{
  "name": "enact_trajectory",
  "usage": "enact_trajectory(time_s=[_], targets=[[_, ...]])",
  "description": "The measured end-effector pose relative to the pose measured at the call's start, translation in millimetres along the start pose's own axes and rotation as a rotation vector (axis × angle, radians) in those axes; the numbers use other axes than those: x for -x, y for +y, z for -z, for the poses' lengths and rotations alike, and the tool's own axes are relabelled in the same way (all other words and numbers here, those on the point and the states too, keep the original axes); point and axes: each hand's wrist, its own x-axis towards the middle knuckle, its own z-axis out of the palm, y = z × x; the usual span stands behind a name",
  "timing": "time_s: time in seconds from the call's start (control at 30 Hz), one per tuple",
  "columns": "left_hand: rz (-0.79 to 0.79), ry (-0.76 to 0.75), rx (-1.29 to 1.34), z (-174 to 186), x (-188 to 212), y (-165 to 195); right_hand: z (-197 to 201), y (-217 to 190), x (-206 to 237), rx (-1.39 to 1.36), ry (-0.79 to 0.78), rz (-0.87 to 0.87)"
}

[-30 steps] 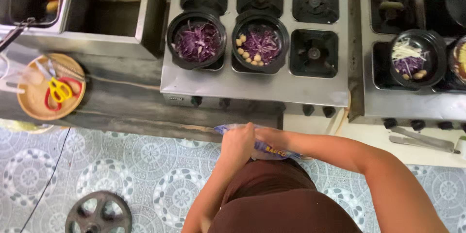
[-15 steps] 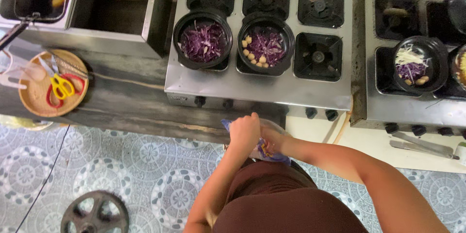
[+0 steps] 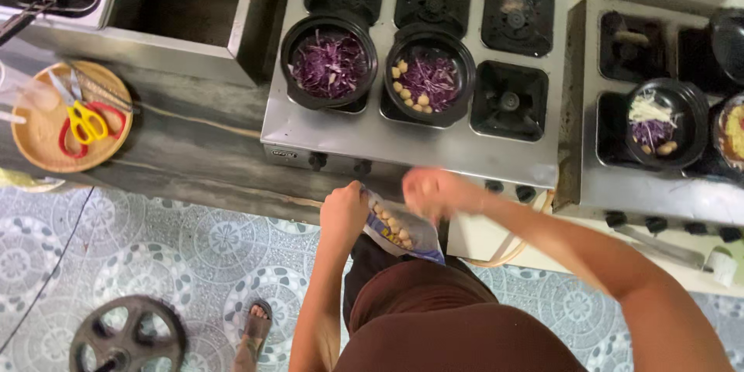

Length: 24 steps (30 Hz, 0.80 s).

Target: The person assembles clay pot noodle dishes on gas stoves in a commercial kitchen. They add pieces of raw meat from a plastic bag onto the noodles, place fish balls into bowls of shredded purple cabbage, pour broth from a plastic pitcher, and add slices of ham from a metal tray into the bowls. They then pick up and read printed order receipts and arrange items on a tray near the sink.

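Lifted clear of the bag [image 3: 399, 230] is the right hand [image 3: 428, 188], blurred, grip untellable; left hand [image 3: 345, 213] pinches the bag's edge. Balls could be spilled to the floor [image 3: 155, 248] if the bag tilts, or be dropped short of the pot [image 3: 430, 77].

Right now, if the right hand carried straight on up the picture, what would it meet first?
Judging loosely, since the right hand is blurred: the stove's front edge, then the black pot of purple cabbage and pale balls.

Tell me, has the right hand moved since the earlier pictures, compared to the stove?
Yes. The right hand has lifted off the bag of small round pieces, up toward the front edge of the stove. The left hand holds the bag.
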Motion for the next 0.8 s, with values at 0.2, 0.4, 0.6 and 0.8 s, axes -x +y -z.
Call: enact_trajectory(time_s=[0.2,0.4,0.6,0.8], targets=[[0.002,0.022,0.068,7.7,1.6,-8.4,42.2,-120.3,-131.6,0.153,0.177,0.314],[0.015,0.017,0.084,19.1,-2.7,-11.9,34.3,-179.3,-222.5,0.45,0.276,0.156],[-0.007,0.04,0.139,32.1,-5.1,-21.9,44.0,-185.6,-242.3,0.467,0.253,0.129],[-0.022,-0.04,0.123,30.1,-8.1,-19.4,49.4,-191.3,-238.8,0.467,0.289,0.19]])
